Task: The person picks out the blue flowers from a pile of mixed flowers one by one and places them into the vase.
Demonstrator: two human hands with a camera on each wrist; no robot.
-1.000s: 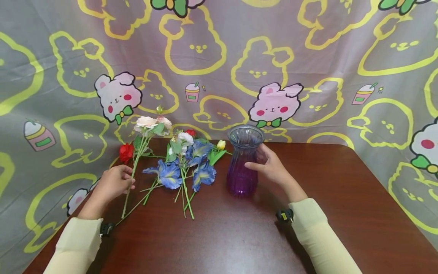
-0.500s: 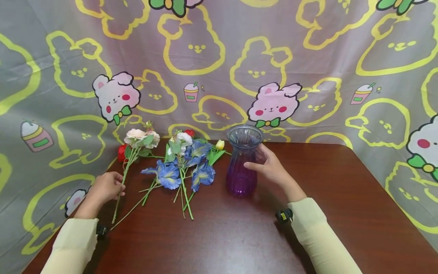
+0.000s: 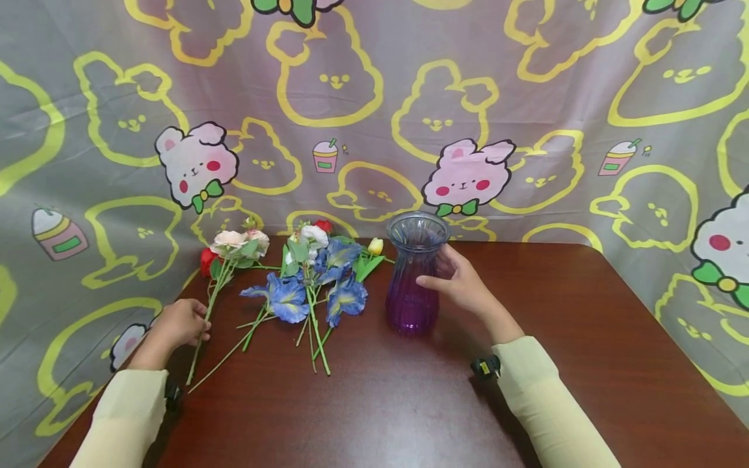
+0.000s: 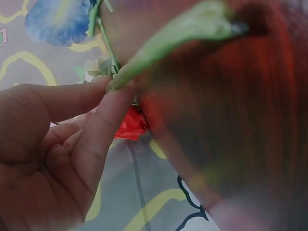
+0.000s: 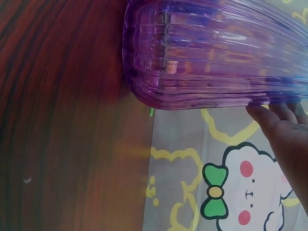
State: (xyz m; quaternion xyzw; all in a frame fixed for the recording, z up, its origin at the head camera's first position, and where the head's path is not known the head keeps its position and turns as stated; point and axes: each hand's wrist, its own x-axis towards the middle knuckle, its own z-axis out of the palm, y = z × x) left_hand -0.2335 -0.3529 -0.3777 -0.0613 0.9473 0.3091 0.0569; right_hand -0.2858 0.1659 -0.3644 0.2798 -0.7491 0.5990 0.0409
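My left hand (image 3: 183,323) pinches the green stem (image 4: 159,45) of a pale pink artificial rose (image 3: 229,242) between thumb and finger. The blossoms lean toward the back of the table, over a red rose (image 3: 208,262) that they partly cover. My right hand (image 3: 459,278) holds the side of a ribbed glass vase (image 3: 412,299), purple below and bluish at the rim, which stands upright on the table. In the right wrist view, fingertips (image 5: 262,113) meet the vase's wall; the far fingers are hidden behind it in the head view.
Between the hands lie blue irises (image 3: 287,299), a white flower (image 3: 315,236), another red flower (image 3: 322,226) and a pale yellow tulip (image 3: 376,246), their stems crossing. A cartoon-print curtain (image 3: 363,78) hangs behind the brown table (image 3: 374,416).
My left hand has moved left and toward me, lowering the pale pink rose closer to the table. My right hand and the vase have stayed in place.
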